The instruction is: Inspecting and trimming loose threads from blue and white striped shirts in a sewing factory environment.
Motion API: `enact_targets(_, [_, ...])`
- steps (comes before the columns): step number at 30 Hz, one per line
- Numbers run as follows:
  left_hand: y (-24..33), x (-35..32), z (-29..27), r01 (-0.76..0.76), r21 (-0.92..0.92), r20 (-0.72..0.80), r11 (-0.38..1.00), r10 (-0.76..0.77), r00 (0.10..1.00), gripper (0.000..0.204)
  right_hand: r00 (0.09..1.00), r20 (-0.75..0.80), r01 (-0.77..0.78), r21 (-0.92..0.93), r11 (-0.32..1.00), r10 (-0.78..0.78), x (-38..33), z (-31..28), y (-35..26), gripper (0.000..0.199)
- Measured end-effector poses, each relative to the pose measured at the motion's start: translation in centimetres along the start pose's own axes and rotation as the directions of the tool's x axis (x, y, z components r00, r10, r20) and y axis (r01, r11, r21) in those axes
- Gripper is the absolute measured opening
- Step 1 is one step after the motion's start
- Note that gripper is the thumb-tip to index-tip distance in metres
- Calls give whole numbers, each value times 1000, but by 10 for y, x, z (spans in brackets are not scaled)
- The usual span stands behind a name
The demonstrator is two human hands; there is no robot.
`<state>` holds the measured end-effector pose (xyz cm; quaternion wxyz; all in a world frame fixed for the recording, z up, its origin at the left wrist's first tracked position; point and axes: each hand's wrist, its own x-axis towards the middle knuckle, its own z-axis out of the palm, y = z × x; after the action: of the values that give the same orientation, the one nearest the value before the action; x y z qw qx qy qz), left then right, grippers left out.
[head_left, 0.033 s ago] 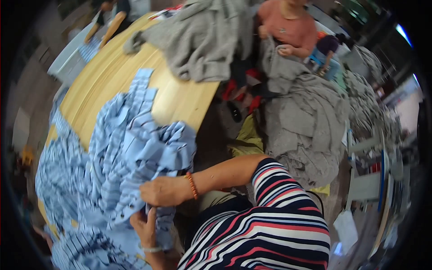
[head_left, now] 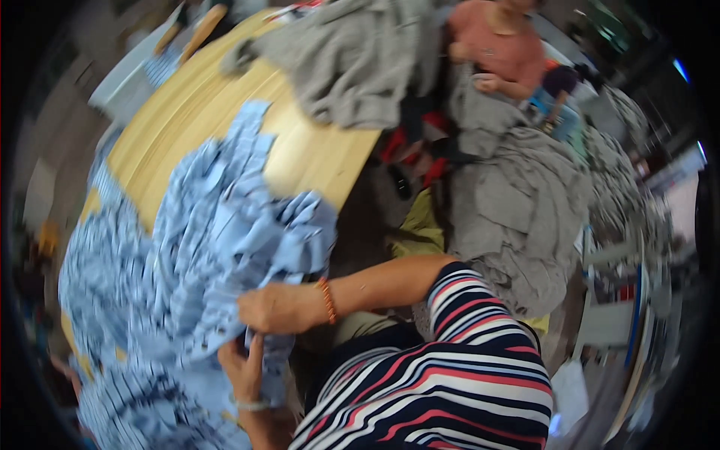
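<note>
A heap of light blue garments with dark stripes (head_left: pixel 180 262) lies over the near part of a round, pale wooden table (head_left: pixel 225 90). My right hand (head_left: pixel 281 307), with a beaded bracelet at the wrist, is closed on the right edge of a blue striped garment (head_left: pixel 199 322). Just below it my left hand (head_left: pixel 244 367) grips the same garment between thumb and fingers. Its fingertips are partly hidden by cloth. Small dark spots, maybe buttons, show on the fabric beside the hands.
Grey knit cloth (head_left: pixel 352 67) covers the table's far side, and a large grey pile (head_left: pixel 517 202) hangs to the right. A person in a salmon top (head_left: pixel 499 45) handles grey cloth there. Yellow-green cloth (head_left: pixel 420 229) lies below the table edge. Others work farther off.
The view has shifted a little, so the table and far things sit slightly higher and farther right. My left thumb and fingers look a bit more spread; both hands stay at the blue garment.
</note>
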<state>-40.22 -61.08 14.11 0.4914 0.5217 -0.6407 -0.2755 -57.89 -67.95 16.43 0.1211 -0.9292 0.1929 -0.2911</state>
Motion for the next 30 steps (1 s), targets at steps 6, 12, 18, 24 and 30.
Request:
enact_targets(6, [9, -10, 4, 225, 242, 30, 944, -239, 970, 16, 992, 94, -96, 139, 986, 84, -8, -5, 1, 12])
enact_targets(12, [9, -11, 8, 185, 138, -17, 973, -184, 983, 13, 972, 214, -154, 252, 955, 100, 1, -15, 3, 25])
enact_targets(18, [-11, -12, 11, 427, -354, 76, 832, -429, 900, 19, 988, 126, -114, 226, 967, 88, 2, 1, 10, 26])
enact_targets(24, [-21, -12, 22, 208, 92, -127, 974, -195, 972, 18, 984, 165, -120, 317, 941, 70, 3, 12, 27, 22])
enact_targets(30, [-16, -10, 26, 398, -160, -124, 903, -418, 900, 20, 961, 259, -187, 364, 913, 93, -2, 16, 31, 21])
